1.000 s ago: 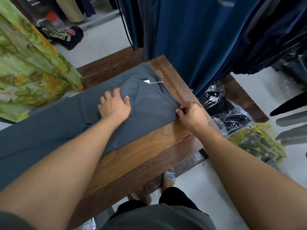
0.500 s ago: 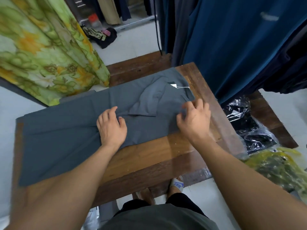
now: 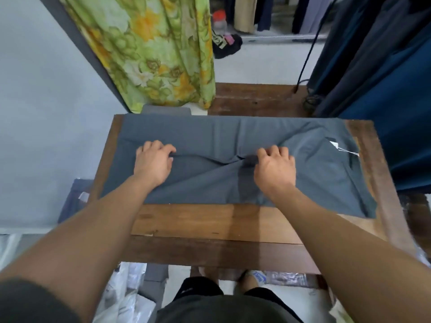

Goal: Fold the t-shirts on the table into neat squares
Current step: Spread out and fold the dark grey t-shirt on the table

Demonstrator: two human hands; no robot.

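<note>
A grey t-shirt (image 3: pixel 214 136) lies spread lengthwise across the wooden table (image 3: pixel 198 222), its collar with a white tag (image 3: pixel 334 144) at the right end. My left hand (image 3: pixel 152 163) pinches a ridge of the fabric near the shirt's left part. My right hand (image 3: pixel 274 166) pinches the same ridge nearer the middle, fingers curled into the cloth. A raised crease runs between the two hands. The shirt's near right corner hangs toward the table's right edge.
A green and yellow floral cloth (image 3: pixel 154 50) hangs behind the table on the left. Dark blue garments (image 3: pixel 384 73) hang at the right. A second wooden surface (image 3: pixel 251 99) sits behind. Plastic bags (image 3: pixel 126 297) lie on the floor by my feet.
My view has swung left and squared up to the table. Both hands moved left along the shirt, from pressing near the collar to pinching a fold along its middle.
</note>
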